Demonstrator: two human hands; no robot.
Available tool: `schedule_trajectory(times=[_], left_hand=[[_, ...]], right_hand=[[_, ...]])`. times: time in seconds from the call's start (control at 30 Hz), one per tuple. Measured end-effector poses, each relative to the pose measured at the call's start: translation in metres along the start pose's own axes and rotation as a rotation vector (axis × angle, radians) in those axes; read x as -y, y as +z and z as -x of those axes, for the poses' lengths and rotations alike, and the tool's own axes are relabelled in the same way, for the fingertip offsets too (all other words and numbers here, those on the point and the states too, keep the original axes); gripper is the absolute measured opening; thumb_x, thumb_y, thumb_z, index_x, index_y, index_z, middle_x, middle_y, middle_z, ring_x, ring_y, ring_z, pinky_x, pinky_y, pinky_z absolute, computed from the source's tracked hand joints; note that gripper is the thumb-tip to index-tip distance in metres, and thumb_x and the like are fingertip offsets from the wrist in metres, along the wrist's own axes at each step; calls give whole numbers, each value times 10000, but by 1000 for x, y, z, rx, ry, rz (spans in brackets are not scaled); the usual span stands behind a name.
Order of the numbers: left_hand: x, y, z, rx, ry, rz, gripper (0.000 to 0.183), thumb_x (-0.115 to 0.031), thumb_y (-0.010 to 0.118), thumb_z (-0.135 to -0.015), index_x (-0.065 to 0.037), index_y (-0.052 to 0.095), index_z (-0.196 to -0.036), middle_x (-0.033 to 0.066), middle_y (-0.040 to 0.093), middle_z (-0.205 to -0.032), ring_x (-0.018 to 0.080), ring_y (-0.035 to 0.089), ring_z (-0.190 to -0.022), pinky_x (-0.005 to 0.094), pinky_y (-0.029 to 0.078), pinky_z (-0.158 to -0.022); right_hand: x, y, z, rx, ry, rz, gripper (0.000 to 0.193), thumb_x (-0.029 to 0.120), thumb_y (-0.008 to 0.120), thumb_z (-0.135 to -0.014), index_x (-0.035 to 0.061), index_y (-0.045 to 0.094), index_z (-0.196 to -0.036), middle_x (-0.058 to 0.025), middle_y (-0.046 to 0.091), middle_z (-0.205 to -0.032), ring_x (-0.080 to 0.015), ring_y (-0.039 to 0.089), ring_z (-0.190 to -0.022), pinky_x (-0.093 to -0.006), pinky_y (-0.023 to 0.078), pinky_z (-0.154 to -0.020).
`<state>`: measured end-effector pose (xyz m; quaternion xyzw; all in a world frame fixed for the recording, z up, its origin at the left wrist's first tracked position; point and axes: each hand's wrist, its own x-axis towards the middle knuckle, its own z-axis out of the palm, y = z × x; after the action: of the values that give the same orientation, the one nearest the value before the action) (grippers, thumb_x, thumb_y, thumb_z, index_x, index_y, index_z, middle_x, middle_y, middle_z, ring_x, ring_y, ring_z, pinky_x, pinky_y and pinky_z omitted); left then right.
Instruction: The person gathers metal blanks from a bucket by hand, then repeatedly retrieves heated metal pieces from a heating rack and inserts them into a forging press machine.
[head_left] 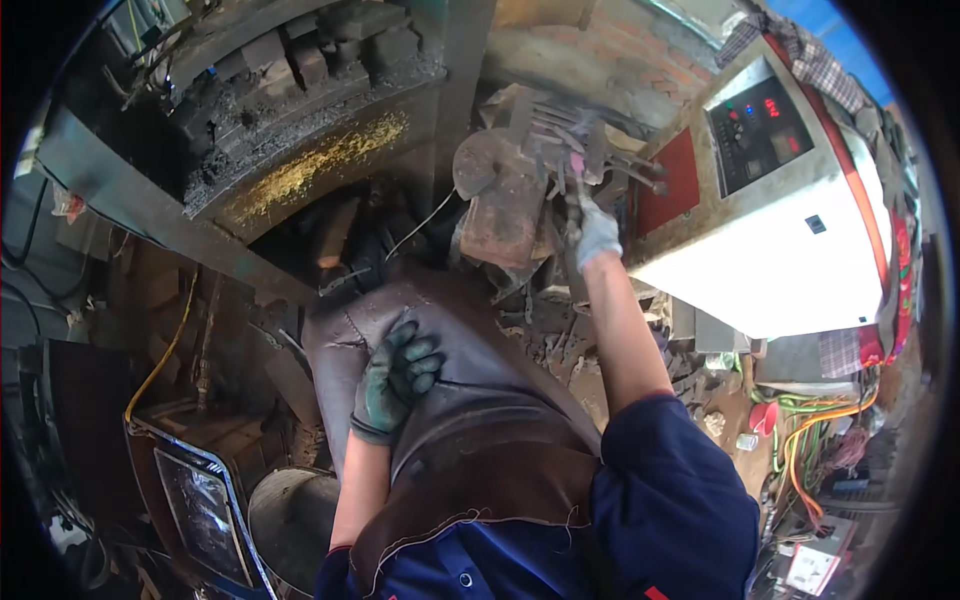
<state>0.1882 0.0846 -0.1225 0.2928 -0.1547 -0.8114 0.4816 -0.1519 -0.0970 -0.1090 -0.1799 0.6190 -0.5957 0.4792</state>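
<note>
My right hand (597,232), in a whitish glove, reaches out over a grimy metal stand (503,222). Its fingers are closed round a slim, dark metal tool (573,205), whose kind is blurred. At the far end of this tool shows a glowing pink piece of hot metal (577,163), close to several grey metal rods (550,125) lying on the stand. My left hand (398,378), in a dark green glove, lies on the brown leather apron (480,400) over my lap. Its fingers are curled in and nothing shows in them.
At the right stands a white control cabinet (770,240) with a red panel and lit display. A large press-like machine frame (330,170) with dark blocks fills the upper left. Coloured cables (800,440) lie low at the right; a metal drum (290,515) stands lower left.
</note>
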Motion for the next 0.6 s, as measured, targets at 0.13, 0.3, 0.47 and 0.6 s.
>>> schedule_trajectory(times=[0.13,0.3,0.47,0.6], left_hand=[[-6,10,-1,15,-25,26,618,-518,520,-910,-111,405,-1361,97,592,-1183,213,604,-1022,305,489,-833],[0,-13,1,146,29,43,600,-469,517,-927,-101,383,-1382,101,573,-1210,236,576,-1095,330,482,-878],[0,-12,0,117,-7,63,666,-507,498,-925,-87,339,-1416,91,565,-1232,202,569,-1100,320,474,-908],[-2,-18,4,135,-3,80,634,-484,496,-934,-86,359,-1408,97,560,-1240,207,563,-1118,325,470,-919]], right_hand=[[6,-1,77,148,24,-113,217,206,559,-937,23,634,-1026,10,569,-618,-63,471,-403,-178,328,-318],[55,124,139,664,-92,44,243,238,577,-931,8,639,-975,12,532,-589,-60,433,-398,-185,303,-327],[53,258,131,867,-171,80,261,245,573,-928,-7,637,-907,-14,522,-562,-86,439,-402,-208,303,-330],[60,317,138,754,-125,175,242,198,546,-927,10,663,-829,-25,529,-548,-104,443,-401,-218,330,-350]])
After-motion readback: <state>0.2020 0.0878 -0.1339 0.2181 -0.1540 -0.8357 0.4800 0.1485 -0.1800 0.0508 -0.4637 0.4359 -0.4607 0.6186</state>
